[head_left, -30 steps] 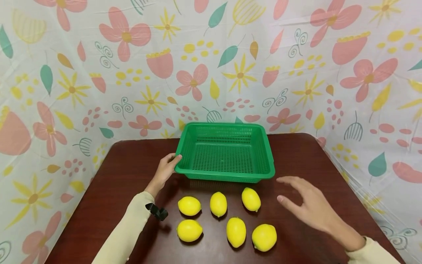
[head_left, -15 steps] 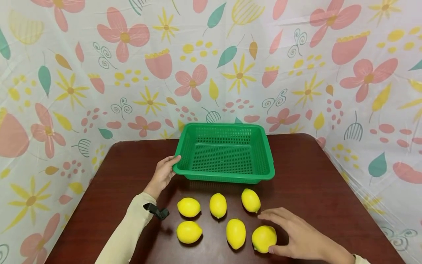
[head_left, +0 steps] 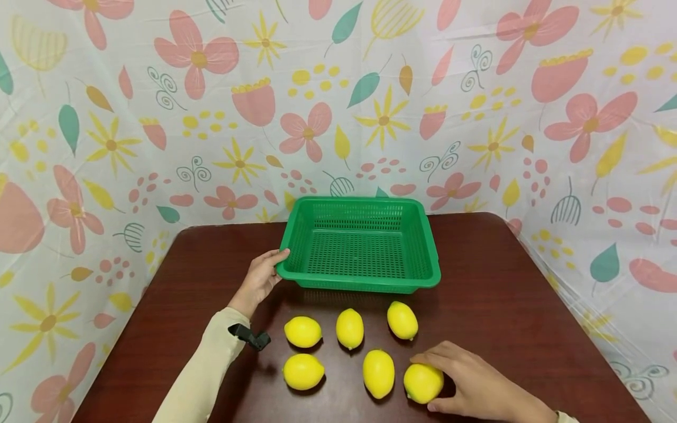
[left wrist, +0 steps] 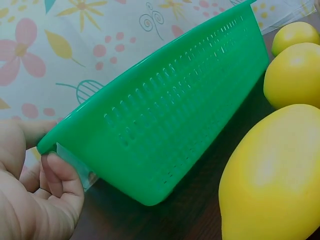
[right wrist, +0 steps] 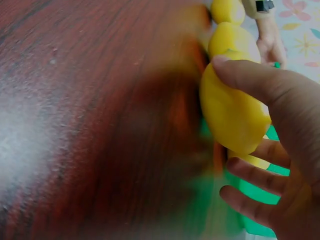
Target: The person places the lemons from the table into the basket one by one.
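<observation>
Between thumb and fingers of the right hand (head_left: 471, 380) sits the rightmost lemon (head_left: 423, 383), pinched; probably light, firm, slightly slippery, best held round its fat middle; farther off, left hand (head_left: 260, 281) grips the green basket (head_left: 359, 284) rim

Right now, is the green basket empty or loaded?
Empty: the head view looks into the green basket and shows only bare slotted floor; all six lemons are outside, on its near side.

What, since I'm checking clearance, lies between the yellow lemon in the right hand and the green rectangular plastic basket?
Another oval yellow lemon, on the glossy brown tabletop; the head view shows it.
</observation>
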Demonstrator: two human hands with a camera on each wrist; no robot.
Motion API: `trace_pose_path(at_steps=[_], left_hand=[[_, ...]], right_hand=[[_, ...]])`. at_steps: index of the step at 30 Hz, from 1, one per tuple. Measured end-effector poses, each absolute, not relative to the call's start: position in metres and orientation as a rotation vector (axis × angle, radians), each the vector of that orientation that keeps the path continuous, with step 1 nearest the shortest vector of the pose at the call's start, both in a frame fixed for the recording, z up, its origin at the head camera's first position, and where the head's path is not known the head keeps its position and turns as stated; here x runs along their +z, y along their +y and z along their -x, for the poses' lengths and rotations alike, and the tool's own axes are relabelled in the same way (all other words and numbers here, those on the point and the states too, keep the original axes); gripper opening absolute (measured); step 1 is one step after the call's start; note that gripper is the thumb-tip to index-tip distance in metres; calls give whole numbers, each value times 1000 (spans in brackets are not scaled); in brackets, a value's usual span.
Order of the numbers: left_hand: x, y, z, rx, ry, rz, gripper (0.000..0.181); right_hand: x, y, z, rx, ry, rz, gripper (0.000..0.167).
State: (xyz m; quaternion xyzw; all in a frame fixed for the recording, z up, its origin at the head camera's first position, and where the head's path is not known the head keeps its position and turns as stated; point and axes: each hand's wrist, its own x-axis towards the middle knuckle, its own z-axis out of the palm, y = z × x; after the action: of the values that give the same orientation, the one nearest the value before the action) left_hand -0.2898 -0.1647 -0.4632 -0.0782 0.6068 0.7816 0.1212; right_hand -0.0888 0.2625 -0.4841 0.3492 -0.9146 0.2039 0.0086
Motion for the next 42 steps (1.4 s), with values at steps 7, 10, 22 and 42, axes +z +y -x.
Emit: trace_pose_path(at_steps=[7,10,22,42], left_hand=[[-461,-165,289,2275,1758,228,39],[-461,-166,289,2281,1745,237,40],[-459,-168,289,2259,1763,256,29],[-461,-169,291,2216,1763,248,24]], right_hand=[[-489,262,88,662,-2793,-1033,53],[-484,263,90,727,-2751,-1036,53],[-419,274,125,880,-2698,-1125,61],[-335,279,242,1033,-2929,-1314,54]])
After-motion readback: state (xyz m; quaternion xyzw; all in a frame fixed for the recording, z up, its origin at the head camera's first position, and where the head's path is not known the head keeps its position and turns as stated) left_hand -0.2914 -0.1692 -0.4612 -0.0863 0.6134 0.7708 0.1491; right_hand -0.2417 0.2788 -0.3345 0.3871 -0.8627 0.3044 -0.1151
